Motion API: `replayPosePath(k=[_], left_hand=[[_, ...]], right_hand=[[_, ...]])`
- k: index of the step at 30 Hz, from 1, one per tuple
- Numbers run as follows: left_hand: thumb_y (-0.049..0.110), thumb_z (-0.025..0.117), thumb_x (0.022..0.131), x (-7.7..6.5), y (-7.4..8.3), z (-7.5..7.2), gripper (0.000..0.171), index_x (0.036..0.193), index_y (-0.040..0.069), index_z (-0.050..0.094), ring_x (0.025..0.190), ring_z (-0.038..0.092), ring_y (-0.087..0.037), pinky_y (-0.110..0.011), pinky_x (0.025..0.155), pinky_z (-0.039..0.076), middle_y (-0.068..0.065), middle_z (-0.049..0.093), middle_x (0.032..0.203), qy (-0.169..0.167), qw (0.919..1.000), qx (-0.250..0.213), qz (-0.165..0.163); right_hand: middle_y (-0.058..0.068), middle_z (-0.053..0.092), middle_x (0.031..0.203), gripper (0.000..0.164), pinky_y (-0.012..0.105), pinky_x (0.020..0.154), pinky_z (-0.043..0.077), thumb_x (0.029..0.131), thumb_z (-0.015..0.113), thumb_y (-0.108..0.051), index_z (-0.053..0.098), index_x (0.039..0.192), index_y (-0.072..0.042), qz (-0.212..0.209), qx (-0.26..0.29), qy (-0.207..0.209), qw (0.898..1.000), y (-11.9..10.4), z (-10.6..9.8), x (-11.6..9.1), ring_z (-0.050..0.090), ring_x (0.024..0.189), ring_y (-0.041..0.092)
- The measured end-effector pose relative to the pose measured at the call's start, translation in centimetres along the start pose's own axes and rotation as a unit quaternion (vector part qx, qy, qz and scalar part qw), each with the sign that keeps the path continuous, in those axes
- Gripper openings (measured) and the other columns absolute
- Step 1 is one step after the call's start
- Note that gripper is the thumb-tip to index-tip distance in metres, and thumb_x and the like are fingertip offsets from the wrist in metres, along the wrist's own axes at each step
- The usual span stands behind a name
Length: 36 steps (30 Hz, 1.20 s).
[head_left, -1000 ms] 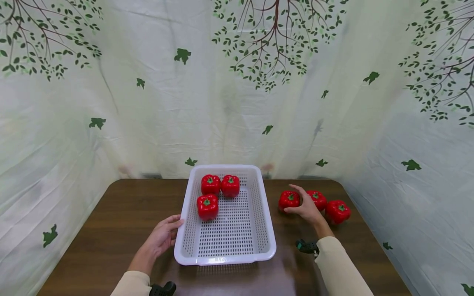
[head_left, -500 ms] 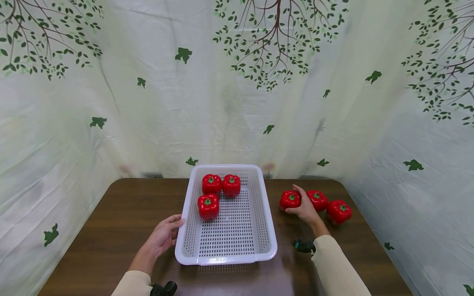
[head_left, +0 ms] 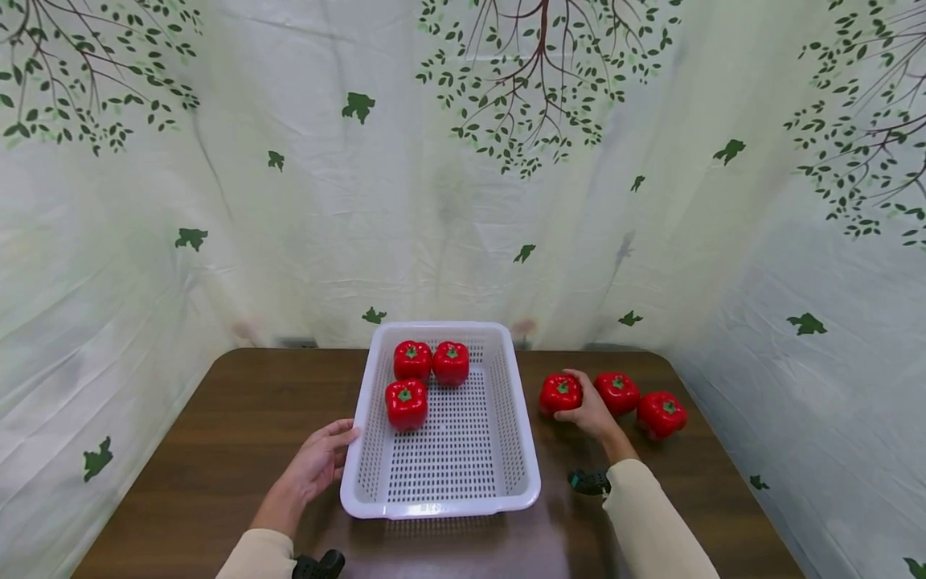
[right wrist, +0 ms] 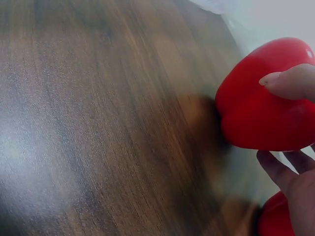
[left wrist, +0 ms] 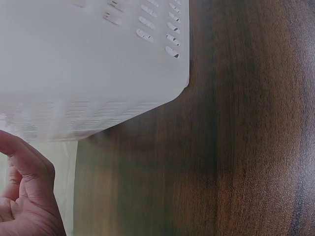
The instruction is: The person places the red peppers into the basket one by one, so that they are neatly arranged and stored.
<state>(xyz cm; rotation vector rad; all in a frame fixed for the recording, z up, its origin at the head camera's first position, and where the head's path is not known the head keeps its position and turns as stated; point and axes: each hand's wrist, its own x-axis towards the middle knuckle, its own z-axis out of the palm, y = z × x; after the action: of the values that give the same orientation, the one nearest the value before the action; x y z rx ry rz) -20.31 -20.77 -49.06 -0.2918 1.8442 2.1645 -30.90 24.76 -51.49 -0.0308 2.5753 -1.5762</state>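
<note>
My right hand (head_left: 589,408) holds a red bell pepper (head_left: 560,394), thumb on the near side and fingers on the far side. In the right wrist view the thumb lies across that bell pepper (right wrist: 266,108), with the other fingers under it. My left hand (head_left: 316,462) is at the left rim of a white plastic basket (head_left: 440,509), fingertips on the edge. The left wrist view shows that hand (left wrist: 29,191) with bent fingers beside the basket's side wall. Inside the basket sit three red bell peppers (head_left: 407,404), grouped at its far left.
Two more red bell peppers, one at the back (head_left: 617,393) and one nearer (head_left: 661,415), lie right of my right hand. Everything stands on a dark brown wooden table (head_left: 217,450). A white curtain (head_left: 448,201) with a leaf print hangs behind it.
My right hand has closed round the leftmost loose bell pepper and moved it slightly left, widening the gap to the bell pepper behind. My left hand and the basket stay in place.
</note>
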Motion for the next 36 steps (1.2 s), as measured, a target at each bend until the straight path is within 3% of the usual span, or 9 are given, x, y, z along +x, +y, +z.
replayPosePath(k=[14,26,36], left_hand=[[0.024,0.057,0.098,0.1,0.2,-0.1,0.027,0.118,0.008,0.054,0.099,0.066,-0.024,-0.041,0.083,0.055,-0.005,0.066,0.109,-0.004,1.0000,-0.005,-0.001],[0.024,0.057,0.098,0.1,0.1,-0.1,0.034,0.125,0.005,0.050,0.100,0.066,-0.026,-0.042,0.084,0.054,-0.006,0.066,0.110,-0.003,1.0000,-0.005,-0.005],[0.023,0.055,0.098,0.1,0.2,0.0,0.035,0.127,0.003,0.049,0.102,0.065,-0.028,-0.044,0.084,0.054,-0.009,0.064,0.113,0.001,1.0000,0.006,-0.004]], right_hand=[[0.020,0.028,0.147,0.089,0.064,0.102,0.034,0.076,0.076,0.002,0.024,0.146,-0.016,0.014,0.006,0.015,1.000,0.2,0.4,-0.4,0.026,0.133,0.045],[0.021,0.031,0.145,0.092,0.064,0.101,0.035,0.072,0.081,-0.004,0.025,0.144,-0.016,-0.004,-0.012,-0.020,1.000,-1.0,0.2,-1.3,0.031,0.130,0.047],[0.020,0.041,0.139,0.084,0.057,0.094,0.046,0.072,0.083,-0.008,0.035,0.140,-0.015,-0.035,-0.001,-0.048,0.998,-1.7,-0.6,-2.3,0.038,0.126,0.044]])
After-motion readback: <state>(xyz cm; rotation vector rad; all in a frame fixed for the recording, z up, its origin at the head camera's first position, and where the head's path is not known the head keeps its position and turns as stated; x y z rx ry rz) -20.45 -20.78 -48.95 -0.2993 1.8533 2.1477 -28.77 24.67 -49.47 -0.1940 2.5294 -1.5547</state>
